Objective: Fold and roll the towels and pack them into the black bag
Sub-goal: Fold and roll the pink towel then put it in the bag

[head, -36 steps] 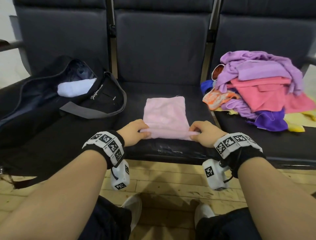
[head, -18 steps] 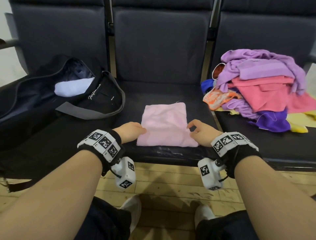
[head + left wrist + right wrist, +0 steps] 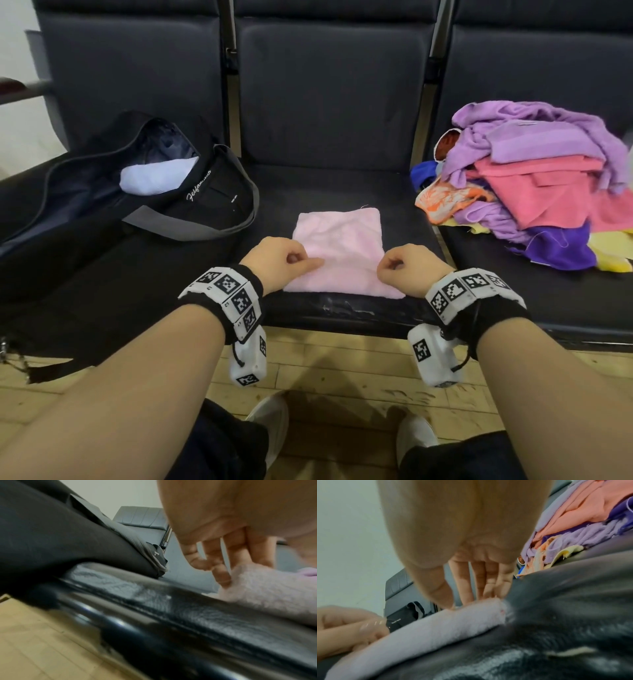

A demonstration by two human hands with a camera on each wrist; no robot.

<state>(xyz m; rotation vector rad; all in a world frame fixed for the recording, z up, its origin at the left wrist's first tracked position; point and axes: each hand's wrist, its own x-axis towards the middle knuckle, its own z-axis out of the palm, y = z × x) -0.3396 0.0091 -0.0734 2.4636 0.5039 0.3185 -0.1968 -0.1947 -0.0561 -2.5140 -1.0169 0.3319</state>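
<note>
Pink towel (image 3: 337,253), folded flat, is laid on the middle seat (image 3: 342,185), black bag (image 3: 102,205) at 10 o'clock. Left hand (image 3: 277,262) and right hand (image 3: 407,270) are curled, fingertips pressed on its near corners. Soft, limp, light: near edge is best pinched.

Head view looks forward and down from above onto the seat row (image 3: 329,185) – both wrist views sit low at the seat's near edge, close in, facing far along the fingers, sharing the pink towel (image 3: 339,253).
</note>
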